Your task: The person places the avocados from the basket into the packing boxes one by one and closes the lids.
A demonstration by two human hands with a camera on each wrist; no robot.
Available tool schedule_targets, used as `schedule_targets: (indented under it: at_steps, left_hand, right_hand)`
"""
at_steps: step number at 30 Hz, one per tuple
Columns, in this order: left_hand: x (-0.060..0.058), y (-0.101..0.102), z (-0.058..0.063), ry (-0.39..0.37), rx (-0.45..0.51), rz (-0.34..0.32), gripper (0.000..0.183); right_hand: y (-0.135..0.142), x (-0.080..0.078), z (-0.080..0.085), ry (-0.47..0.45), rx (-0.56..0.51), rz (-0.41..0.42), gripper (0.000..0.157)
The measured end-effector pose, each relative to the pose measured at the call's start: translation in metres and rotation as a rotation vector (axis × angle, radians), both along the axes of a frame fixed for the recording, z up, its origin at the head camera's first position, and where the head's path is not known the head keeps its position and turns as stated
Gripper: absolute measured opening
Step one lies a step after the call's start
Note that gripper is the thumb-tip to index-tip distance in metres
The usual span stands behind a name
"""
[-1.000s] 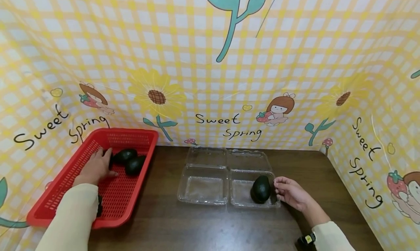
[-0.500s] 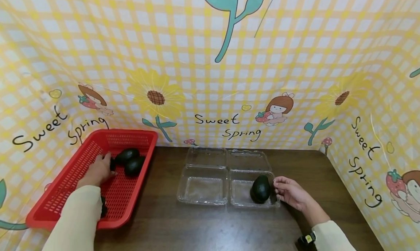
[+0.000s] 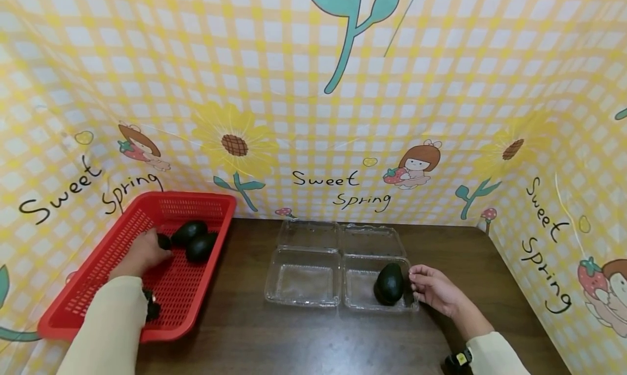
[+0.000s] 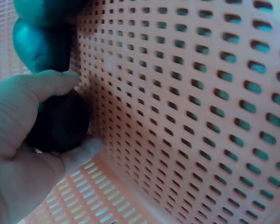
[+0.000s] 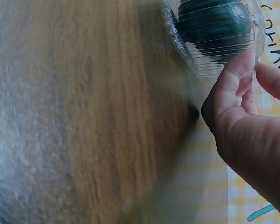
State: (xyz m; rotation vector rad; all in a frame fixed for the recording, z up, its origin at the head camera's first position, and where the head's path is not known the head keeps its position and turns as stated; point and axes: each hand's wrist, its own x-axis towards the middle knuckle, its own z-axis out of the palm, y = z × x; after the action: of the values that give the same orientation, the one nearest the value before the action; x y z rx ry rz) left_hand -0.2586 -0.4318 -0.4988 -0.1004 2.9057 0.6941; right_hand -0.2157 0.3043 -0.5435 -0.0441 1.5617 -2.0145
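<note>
My left hand (image 3: pixel 141 253) is inside the red basket (image 3: pixel 171 290), its thumb and fingers curled round a dark avocado (image 4: pixel 63 123). Much of that avocado is hidden by the hand in the head view. Two more avocados (image 3: pixel 189 233) lie touching each other just to its right in the basket. On the table, a clear plastic clamshell box (image 3: pixel 356 285) contains one avocado (image 3: pixel 390 284) near its right wall. At that box's right edge, my right hand (image 3: pixel 436 289) pinches the rim between thumb and fingers, as the right wrist view also shows.
A second clear clamshell box (image 3: pixel 303 285) stands open beside the first, both lids laid back toward the wall. The brown wooden table (image 3: pixel 294 342) meets a checked yellow cloth (image 3: pixel 313 119) at the back and sides. The basket has raised, perforated walls.
My left hand's fingers have gone from spread out over the basket to curled round an avocado there. The right hand keeps its place at the box's edge.
</note>
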Motion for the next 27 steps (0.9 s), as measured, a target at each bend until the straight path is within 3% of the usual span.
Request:
schedule_targets:
  at_steps: [11, 18, 27]
  left_hand:
    - [0.004, 0.004, 0.015, -0.002, 0.103, 0.055, 0.083]
    - [0.005, 0.013, 0.032, -0.017, 0.128, 0.080, 0.092]
    - [0.009, 0.036, 0.054, 0.129, 0.127, 0.110, 0.090]
  right_hand:
    - [0.001, 0.002, 0.001, 0.020, -0.013, 0.010, 0.018]
    - [0.000, 0.001, 0.000, -0.001, -0.024, 0.009, 0.022]
    - [0.000, 0.002, 0.000, 0.022, -0.039, 0.018, 0.023]
